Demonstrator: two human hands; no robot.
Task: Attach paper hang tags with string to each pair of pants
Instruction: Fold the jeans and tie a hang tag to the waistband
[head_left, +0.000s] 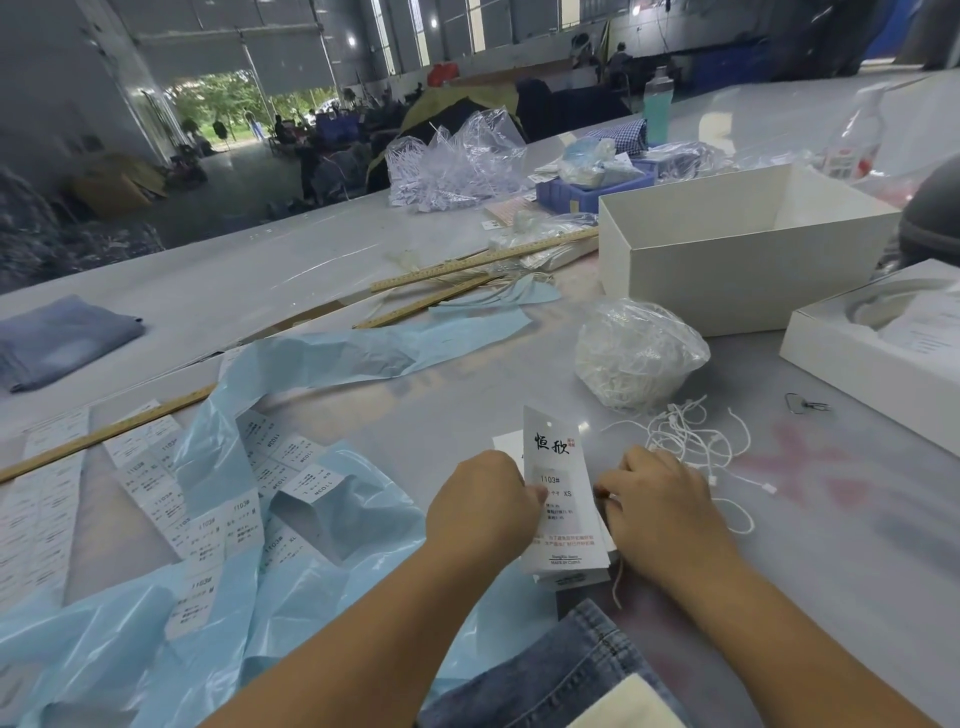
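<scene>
**Two hands holding a stack of paper hang tags above a pair of jeans**

Nearest the viewer, at the bottom edge, lies a pair of blue denim pants with stitched seams, a pale cream fabric patch showing at its corner. Just beyond it, both bare hands meet over a stack of tall white paper hang tags printed with black brush characters, "1103#" and "XS". The left hand pinches the stack's left edge in a closed grip; the right hand clamps its right edge, fingers curled shut on the tags. A thin cream string hangs down below the stack beside the right wrist.

To the left, crumpled light-blue plastic sheeting spreads over the grey bench, partly covering sheets of white printed size labels and a long wooden ruler. Right of the hands, loose white tag strings lie tangled on the bench, spilling from a clear plastic bag of strings just behind them.

Farther back stand an open white cardboard box, more wooden rulers, a folded blue denim piece at far left, and a blue plastic tray. Beyond is a dim workshop hall.
</scene>
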